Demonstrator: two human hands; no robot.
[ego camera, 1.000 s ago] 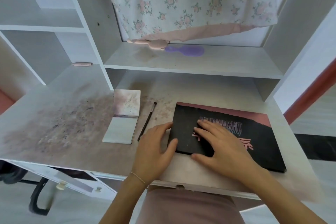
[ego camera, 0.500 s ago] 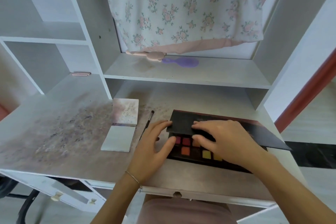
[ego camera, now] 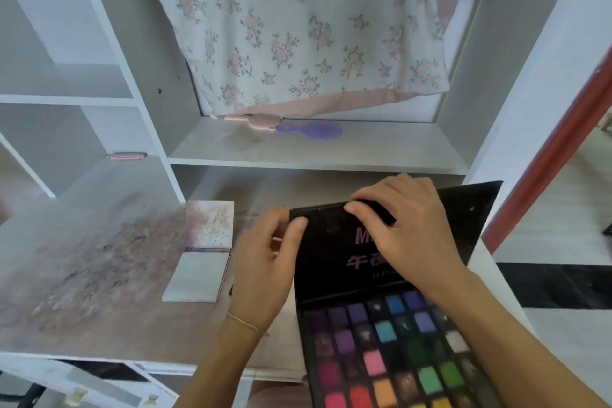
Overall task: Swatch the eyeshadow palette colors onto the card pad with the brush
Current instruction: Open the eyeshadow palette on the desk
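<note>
Eyeshadow palette (ego camera: 394,351) open at the table's (ego camera: 99,275) near right edge, lid (ego camera: 331,252) raised. Left hand (ego camera: 265,268) pinching the lid's left corner, right hand (ego camera: 404,225) curled over its top edge. Card pad (ego camera: 202,252) flat just left, untouched.

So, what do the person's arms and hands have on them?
Both forearms are bare, with no sleeves in view. The left hand has a thin bracelet at its wrist. The right hand shows no ring, watch or glove.
</note>
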